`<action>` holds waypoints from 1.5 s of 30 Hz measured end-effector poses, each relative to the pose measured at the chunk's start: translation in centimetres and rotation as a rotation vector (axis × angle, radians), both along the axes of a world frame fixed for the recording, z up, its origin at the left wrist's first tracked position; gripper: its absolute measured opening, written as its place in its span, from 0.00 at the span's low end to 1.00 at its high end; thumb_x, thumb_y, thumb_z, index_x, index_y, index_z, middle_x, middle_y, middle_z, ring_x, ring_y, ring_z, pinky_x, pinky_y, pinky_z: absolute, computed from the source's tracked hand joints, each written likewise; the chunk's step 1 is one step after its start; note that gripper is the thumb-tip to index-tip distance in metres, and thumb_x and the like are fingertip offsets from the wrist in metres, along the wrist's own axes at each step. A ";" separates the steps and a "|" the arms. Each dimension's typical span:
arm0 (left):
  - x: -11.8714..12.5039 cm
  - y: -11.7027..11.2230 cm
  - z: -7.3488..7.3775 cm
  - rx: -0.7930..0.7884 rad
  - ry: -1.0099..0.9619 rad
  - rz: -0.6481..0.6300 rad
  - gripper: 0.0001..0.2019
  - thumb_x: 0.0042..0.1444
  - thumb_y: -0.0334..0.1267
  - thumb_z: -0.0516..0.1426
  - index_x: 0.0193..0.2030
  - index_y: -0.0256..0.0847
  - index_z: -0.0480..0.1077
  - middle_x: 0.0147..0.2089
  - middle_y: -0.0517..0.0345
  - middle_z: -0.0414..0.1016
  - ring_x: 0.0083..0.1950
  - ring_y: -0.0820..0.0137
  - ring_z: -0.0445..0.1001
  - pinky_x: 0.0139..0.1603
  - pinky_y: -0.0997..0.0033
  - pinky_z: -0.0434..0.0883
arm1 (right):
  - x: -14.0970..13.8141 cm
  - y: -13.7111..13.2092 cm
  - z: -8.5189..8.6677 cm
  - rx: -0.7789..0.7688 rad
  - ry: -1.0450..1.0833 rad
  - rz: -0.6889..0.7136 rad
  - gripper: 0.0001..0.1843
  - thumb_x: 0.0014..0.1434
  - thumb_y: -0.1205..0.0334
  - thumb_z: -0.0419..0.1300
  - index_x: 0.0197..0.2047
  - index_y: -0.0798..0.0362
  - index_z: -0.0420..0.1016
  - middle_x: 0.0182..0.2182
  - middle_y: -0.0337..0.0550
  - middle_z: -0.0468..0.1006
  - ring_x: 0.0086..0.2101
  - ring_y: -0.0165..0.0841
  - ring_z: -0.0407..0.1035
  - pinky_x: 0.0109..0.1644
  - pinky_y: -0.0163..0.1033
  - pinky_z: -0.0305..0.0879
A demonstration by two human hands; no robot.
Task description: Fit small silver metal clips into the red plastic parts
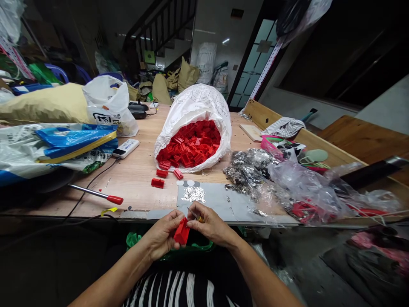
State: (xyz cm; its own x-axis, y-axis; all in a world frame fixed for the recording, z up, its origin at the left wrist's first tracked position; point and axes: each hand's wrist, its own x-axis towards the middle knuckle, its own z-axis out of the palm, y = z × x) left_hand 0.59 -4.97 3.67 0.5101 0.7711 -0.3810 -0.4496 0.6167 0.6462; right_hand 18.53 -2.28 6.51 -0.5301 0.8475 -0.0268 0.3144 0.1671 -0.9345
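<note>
My left hand [162, 233] is closed around a red plastic part [182, 233] just in front of the table edge. Pinched in my right hand [209, 225] is a small tool with a yellowish handle [200, 219] and a thin dark shaft; its fingertips also meet the red part's upper side. Beyond the hands, a pile of tiny white pieces [193, 194] lies on a grey sheet [217, 198]. A white woven sack [201, 100] lies on its side, its mouth facing me and full of red parts [194, 145]. Several loose red parts [157, 183] rest before it.
Clear bags with small metal pieces [249, 170] cover the table's right side, by a wooden tray wall [322, 149]. To the left are a lever with a red grip [114, 199], a white device with a cable [126, 148] and packed bags [57, 143]. Green plastic [132, 239] hangs below the edge.
</note>
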 end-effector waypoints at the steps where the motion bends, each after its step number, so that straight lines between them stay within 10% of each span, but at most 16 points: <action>1: 0.1 0.0 -0.1 0.005 0.010 -0.011 0.13 0.55 0.43 0.60 0.33 0.39 0.61 0.23 0.64 0.69 0.13 0.79 0.67 0.11 0.84 0.61 | 0.1 0.0 -0.1 -0.004 -0.007 0.019 0.07 0.54 0.66 0.60 0.34 0.52 0.64 0.31 0.34 0.67 0.33 0.29 0.60 0.37 0.32 0.58; 10: 0.4 1.2 0.3 0.131 0.243 0.042 0.17 0.57 0.53 0.54 0.39 0.40 0.64 0.28 0.60 0.71 0.20 0.74 0.72 0.15 0.81 0.61 | 0.6 0.3 -1.9 -0.090 0.113 -0.101 0.12 0.56 0.57 0.61 0.35 0.52 0.61 0.29 0.33 0.63 0.30 0.27 0.57 0.34 0.32 0.56; 19: 0.2 -0.3 0.6 0.849 0.666 0.314 0.17 0.47 0.35 0.65 0.46 0.47 0.76 0.45 0.51 0.73 0.48 0.60 0.70 0.50 0.66 0.67 | 0.6 -0.1 -3.0 -0.056 0.104 -0.254 0.13 0.55 0.54 0.61 0.34 0.52 0.61 0.29 0.34 0.64 0.29 0.28 0.58 0.33 0.32 0.57; 32: 0.6 -1.0 0.4 0.841 0.668 0.298 0.15 0.47 0.31 0.64 0.44 0.48 0.78 0.40 0.52 0.76 0.42 0.62 0.72 0.48 0.68 0.67 | 0.8 -0.8 -2.5 -0.078 0.141 -0.192 0.13 0.55 0.57 0.61 0.32 0.52 0.60 0.26 0.32 0.60 0.28 0.27 0.55 0.33 0.33 0.54; 45: -0.2 -1.5 -0.5 0.776 0.597 0.178 0.15 0.45 0.32 0.66 0.41 0.48 0.79 0.41 0.53 0.78 0.45 0.61 0.73 0.49 0.68 0.68 | 1.3 -3.1 -2.5 -0.451 0.433 -0.122 0.23 0.50 0.49 0.67 0.39 0.51 0.61 0.28 0.31 0.64 0.24 0.22 0.53 0.27 0.29 0.47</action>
State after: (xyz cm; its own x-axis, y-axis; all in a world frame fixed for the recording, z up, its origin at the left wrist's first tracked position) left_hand 0.35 -6.42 3.20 0.2518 0.9621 0.1046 0.0355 -0.1172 0.9925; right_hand 19.86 -5.40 4.02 -0.4730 0.8580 -0.2003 -0.1161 -0.2861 -0.9511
